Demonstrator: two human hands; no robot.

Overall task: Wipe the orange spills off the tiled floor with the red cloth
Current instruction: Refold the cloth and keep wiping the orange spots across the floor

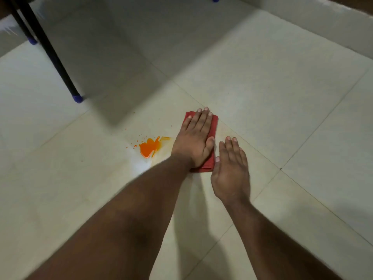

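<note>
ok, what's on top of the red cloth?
The left hand lies flat on the red cloth, fingers straight, covering most of it. The right hand is beside it. What's beneath the cloth is hidden.

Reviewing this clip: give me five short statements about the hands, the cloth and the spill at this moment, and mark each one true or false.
1. The left hand lies flat on the red cloth. True.
2. The right hand grips the cloth. False: its fingers are straight and it sits just right of the cloth, gripping nothing.
3. The orange spill lies left of the cloth, uncovered. True.
4. The cloth is spread out wide over several tiles. False: it is folded into a narrow pad mostly hidden under the left hand.
5. The black furniture legs have blue feet and stand away from the spill. True.
</note>
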